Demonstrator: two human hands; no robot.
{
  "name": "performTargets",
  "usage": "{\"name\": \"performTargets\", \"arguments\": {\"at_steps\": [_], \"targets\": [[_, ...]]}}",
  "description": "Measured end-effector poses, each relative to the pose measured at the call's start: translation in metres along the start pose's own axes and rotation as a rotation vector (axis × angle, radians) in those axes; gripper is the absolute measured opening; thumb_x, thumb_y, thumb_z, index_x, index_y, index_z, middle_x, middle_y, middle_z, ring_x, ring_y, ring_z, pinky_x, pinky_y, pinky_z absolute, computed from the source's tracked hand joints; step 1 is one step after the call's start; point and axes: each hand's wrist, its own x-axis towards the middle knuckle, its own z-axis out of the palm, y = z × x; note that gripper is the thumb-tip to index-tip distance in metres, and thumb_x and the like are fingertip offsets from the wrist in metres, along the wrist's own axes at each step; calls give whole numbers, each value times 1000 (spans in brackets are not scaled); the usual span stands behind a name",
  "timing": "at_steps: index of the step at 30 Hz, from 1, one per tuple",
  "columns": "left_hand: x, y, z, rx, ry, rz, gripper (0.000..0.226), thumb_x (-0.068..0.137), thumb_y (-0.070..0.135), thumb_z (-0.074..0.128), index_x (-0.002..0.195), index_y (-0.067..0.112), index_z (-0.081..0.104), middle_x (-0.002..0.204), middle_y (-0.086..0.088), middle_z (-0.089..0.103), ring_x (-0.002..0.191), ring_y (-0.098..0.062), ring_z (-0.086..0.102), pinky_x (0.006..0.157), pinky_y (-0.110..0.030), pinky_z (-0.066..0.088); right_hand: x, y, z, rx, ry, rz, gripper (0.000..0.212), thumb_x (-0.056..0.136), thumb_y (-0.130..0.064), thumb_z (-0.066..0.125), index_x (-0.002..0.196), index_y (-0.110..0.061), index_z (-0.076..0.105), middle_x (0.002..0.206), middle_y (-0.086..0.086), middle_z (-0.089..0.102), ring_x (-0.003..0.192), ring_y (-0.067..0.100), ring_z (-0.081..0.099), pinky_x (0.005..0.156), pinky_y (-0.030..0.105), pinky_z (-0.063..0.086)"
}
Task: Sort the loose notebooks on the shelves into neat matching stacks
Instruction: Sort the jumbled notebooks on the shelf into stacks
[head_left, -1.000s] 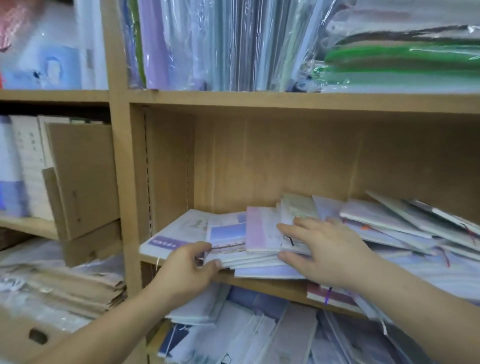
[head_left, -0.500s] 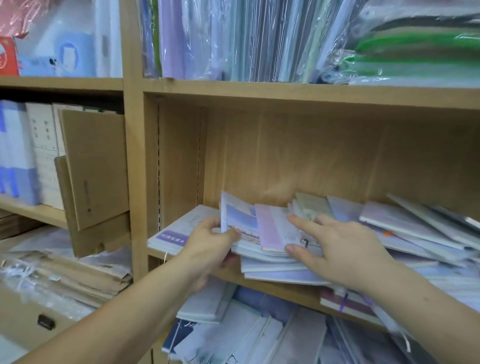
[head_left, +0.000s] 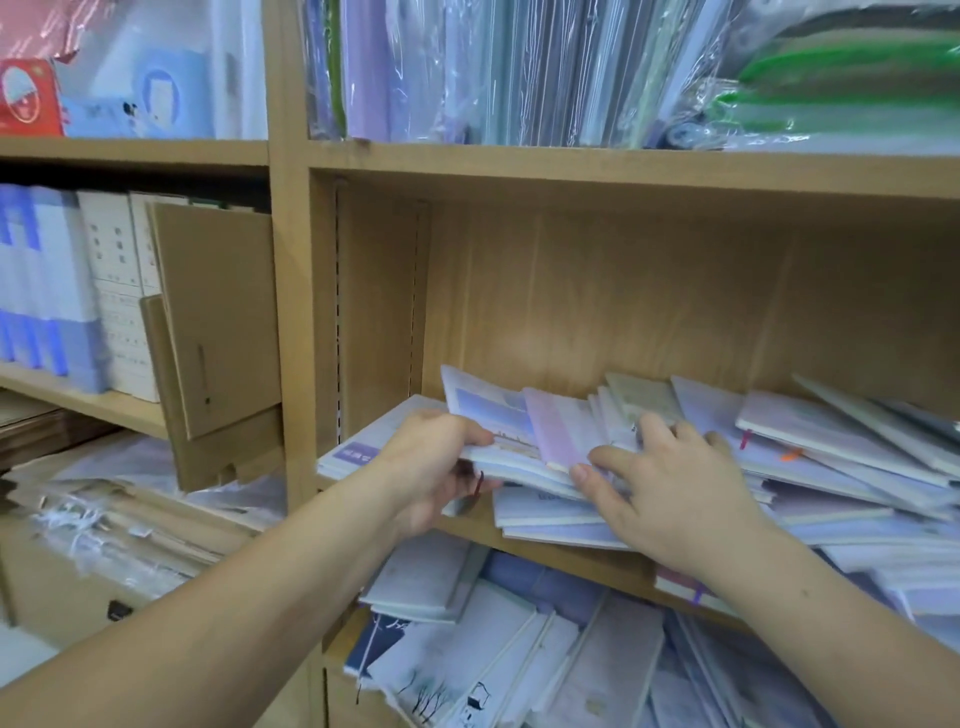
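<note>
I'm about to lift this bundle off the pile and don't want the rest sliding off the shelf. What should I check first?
1. Left hand grips the bundle of notebooks at its left edge: ok.
2. Right hand lies flat on the pile, steadying it: ok.
3. Bundle holds matching covers only: not ok; a pink-banded notebook lies beside the blue-cover notebook.
4. Pile stacked level: not ok, slanted and fanned.
5. Notebooks behind the shelf front edge: not ok, some overhang.
6. Number of notebooks gripped: cannot tell.
</note>
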Motion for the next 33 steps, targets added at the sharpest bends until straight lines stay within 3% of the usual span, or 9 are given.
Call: {"name": "performTargets", "arguments": {"at_steps": [4,8,12,15,19,21,23,28,33], "targets": [[-35,26,-5,62,75,224,23,92,-4,57,112,4,66,103,-24,75,97,-46,72,82,-61,60,-2,0,-11,20,-145,21,83,85,-69,-10,113,-48,66,106,0,52,105,32,56,94,47,44],[-71,46,-37,-1,120,368,25,97,-1,55,116,9,67,103,-18,76,92,-38,75,82,-52,62,-2,-12,-32,88,-260,45,94,79,-75,-19,115,-49,64,118,1,50,122,30,48,106,51,34],[-102,46,-67,-55,-33,368,32,101,3,50,127,13,65,116,-12,75,106,-30,72,85,-40,56,3,-22,-59,652,-143,181,59,92,-76,15,105,-44,64,102,-7,60,112,24,60,97,44,47],[-115,30,-70,-69,-150,339,38,100,5,49,133,17,64,125,-12,72,117,-31,67,97,-43,50,0,-37,-81,1382,-218,268,25,103,-41,51,110,-30,71,103,-7,77,99,15,71,88,36,53],[-120,17,-63,-92,-265,365,43,99,4,49,138,20,59,129,-11,70,119,-30,67,88,-33,59,-7,-20,-82,1941,-366,548,46,99,-47,49,133,-19,59,124,22,68,86,37,75,80,52,60],[-119,16,-60,-98,-309,383,46,100,3,51,141,24,57,132,-12,68,122,-32,65,95,-38,57,-14,-4,-82,1993,-442,519,52,95,-74,34,130,-38,49,125,20,68,100,42,72,91,54,54],[-118,13,-55,-75,-367,405,48,102,3,53,144,26,53,138,-13,64,128,-35,61,107,-47,50,-20,-3,-80,1871,-490,420,58,88,-82,33,121,-42,59,116,4,75,115,32,68,103,57,47],[-126,9,-41,-74,-513,425,55,98,7,58,147,30,49,143,-14,59,131,-37,57,108,-47,47,-30,-13,-75,1870,-379,369,29,102,-39,54,130,-35,61,122,-3,73,113,26,69,106,57,47],[-133,10,-39,28,-440,490,58,101,3,58,147,37,49,143,-7,61,130,-31,60,109,-49,48,-39,-9,-76,2020,-264,311,32,104,-24,51,131,-41,57,125,-1,72,115,32,68,102,59,49]]}}
